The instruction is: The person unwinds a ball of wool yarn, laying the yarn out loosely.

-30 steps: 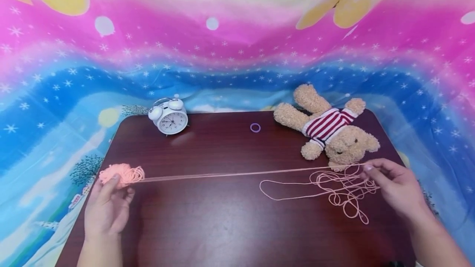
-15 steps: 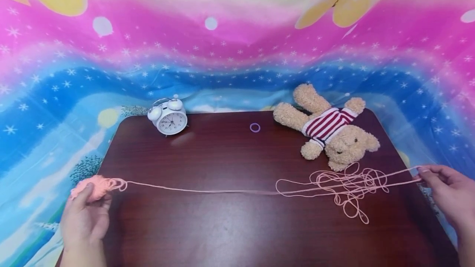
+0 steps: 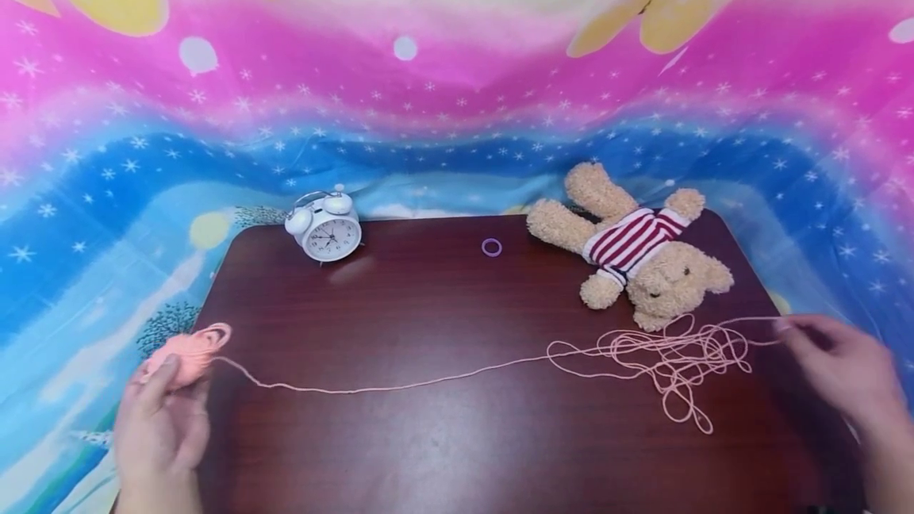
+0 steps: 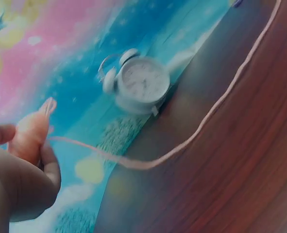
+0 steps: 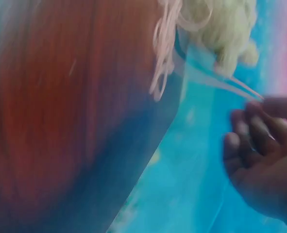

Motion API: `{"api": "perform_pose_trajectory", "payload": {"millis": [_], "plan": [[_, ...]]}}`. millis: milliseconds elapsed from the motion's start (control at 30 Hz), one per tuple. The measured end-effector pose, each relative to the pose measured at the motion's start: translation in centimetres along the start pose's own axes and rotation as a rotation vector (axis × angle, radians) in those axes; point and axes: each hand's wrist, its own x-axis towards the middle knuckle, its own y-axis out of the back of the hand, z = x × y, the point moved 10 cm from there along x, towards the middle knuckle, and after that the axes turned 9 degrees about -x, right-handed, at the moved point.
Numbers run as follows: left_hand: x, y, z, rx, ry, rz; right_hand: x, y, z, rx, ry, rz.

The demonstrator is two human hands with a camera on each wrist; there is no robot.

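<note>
At the table's left edge, my left hand (image 3: 163,423) grips a ball of pink yarn (image 3: 187,357) between thumb and fingers, with a few loops standing out from it. A single strand (image 3: 350,391) sags from the ball across the table to a loose tangle of yarn (image 3: 671,355) on the right. Past the right edge, my right hand (image 3: 846,371) pinches yarn drawn from that tangle between thumb and forefinger. The right wrist view is blurred, but the pinched strand (image 5: 245,87) and the other fingers, loosely bent, can be seen.
A white twin-bell alarm clock (image 3: 332,236) stands at the back left of the dark wooden table (image 3: 428,300). Near the back edge lies a purple ring (image 3: 491,247). A teddy bear (image 3: 635,244) in a striped shirt lies at the back right, its head close to the tangle.
Both hands moved outward, drawing the yarn apart, then the right came slightly back inward. The strand between them, taut and straight a second ago, now hangs slack and curved. The tangle shifted slightly right.
</note>
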Motion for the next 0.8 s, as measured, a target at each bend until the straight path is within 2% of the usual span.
{"api": "perform_pose_trajectory", "payload": {"millis": [67,133,200,267,333,433,500,633,700,800], "plan": [[-0.6,-1.5,-2.1,0.066,0.024,-0.084,-0.3,-1.4,-3.2,-0.147,0.167,-0.099],[-1.3,-2.6,-4.1,0.113,0.049,-0.131,-1.0,-2.9,-6.7,-0.202,0.308,-0.163],[-2.0,-3.6,-5.9,0.161,0.085,-0.172,-1.9,-4.2,-10.4,-0.235,0.406,-0.171],[-2.7,-4.4,-7.9,0.251,0.131,-0.211,-3.1,-5.1,-14.7,-0.215,0.484,-0.14],[-3.5,-5.2,-10.1,0.343,0.188,-0.253,-4.4,-6.3,-19.4,-0.133,0.549,-0.108],[-5.0,-6.3,-13.5,0.484,0.288,-0.31,-6.2,-8.9,-25.9,0.036,0.642,-0.122],[-6.1,-6.9,-15.8,0.538,0.354,-0.338,-7.3,-11.0,-29.6,0.139,0.671,-0.18],[-8.3,-8.1,-19.3,0.599,0.459,-0.394,-9.7,-15.7,-36.0,0.368,0.709,-0.391],[-9.0,-8.7,-20.3,0.604,0.489,-0.417,-11.0,-17.6,-38.7,0.481,0.723,-0.484],[-9.5,-9.2,-20.8,0.625,0.486,-0.437,-12.2,-19.3,-41.6,0.624,0.704,-0.581]]}}
